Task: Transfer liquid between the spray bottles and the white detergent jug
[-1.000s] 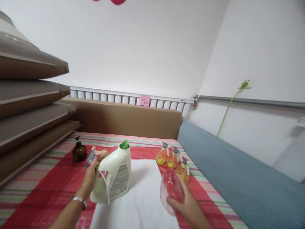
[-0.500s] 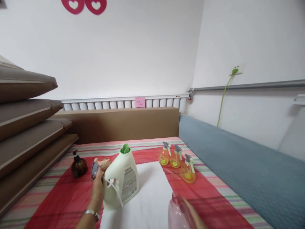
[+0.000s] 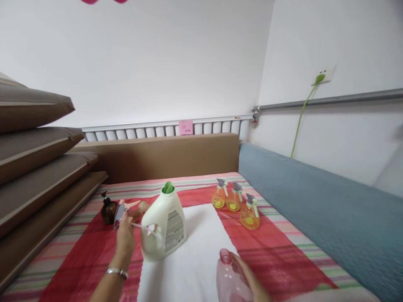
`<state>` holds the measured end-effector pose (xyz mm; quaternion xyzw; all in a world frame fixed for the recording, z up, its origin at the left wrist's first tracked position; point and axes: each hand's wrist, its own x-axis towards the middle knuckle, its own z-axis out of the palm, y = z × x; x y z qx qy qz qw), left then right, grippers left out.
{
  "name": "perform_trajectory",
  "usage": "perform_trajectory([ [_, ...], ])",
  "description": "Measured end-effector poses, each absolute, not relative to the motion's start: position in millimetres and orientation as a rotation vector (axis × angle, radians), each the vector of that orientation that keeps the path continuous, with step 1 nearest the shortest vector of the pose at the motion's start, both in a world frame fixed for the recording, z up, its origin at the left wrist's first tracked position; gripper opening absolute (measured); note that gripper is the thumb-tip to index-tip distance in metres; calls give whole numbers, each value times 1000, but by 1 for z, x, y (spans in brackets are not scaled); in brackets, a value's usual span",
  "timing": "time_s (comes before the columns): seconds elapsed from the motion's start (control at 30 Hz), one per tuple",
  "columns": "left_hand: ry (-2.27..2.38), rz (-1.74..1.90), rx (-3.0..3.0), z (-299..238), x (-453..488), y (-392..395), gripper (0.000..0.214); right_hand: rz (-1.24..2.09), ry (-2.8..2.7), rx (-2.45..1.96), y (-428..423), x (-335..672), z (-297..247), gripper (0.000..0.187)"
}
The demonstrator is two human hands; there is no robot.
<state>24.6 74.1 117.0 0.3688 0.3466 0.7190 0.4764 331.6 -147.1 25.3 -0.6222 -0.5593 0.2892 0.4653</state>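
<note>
My left hand (image 3: 124, 233) is closed round a grey spray-trigger head (image 3: 119, 213) with a thin white tube trailing to the right. It is held up just left of a white detergent jug (image 3: 163, 226) with a green spout, which stands on a white cloth (image 3: 195, 260). My right hand (image 3: 248, 279) grips an open-necked pink transparent bottle (image 3: 228, 277) low over the cloth. Three orange spray bottles (image 3: 234, 201) stand behind on the right. A dark brown pump bottle (image 3: 108, 209) stands just beyond my left hand.
The things rest on a red sheet (image 3: 78, 260) over a striped cover. Stacked brown cushions (image 3: 37, 159) rise on the left, a tan cushion (image 3: 163, 155) runs along the back and a blue cushion (image 3: 315, 205) on the right. A green cable (image 3: 299, 121) hangs from a wall socket.
My left hand with the trigger head has drawn a little left, away from the jug. The pink bottle has come down toward me and stands more upright. The view has shifted.
</note>
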Motion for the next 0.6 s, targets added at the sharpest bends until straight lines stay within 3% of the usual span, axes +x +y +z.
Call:
perform_trajectory([
  [0.13, 869, 1910, 908, 141, 9, 62, 34, 719, -1429, -1648, -149, 302, 45, 85],
  [0.37, 718, 1837, 1224, 185, 43, -9, 38, 687, -1648, -1582, -141, 249, 68, 86],
  [0.6, 614, 1897, 1242, 182, 63, -32, 29, 792, -1646, -1575, -147, 241, 83, 91],
])
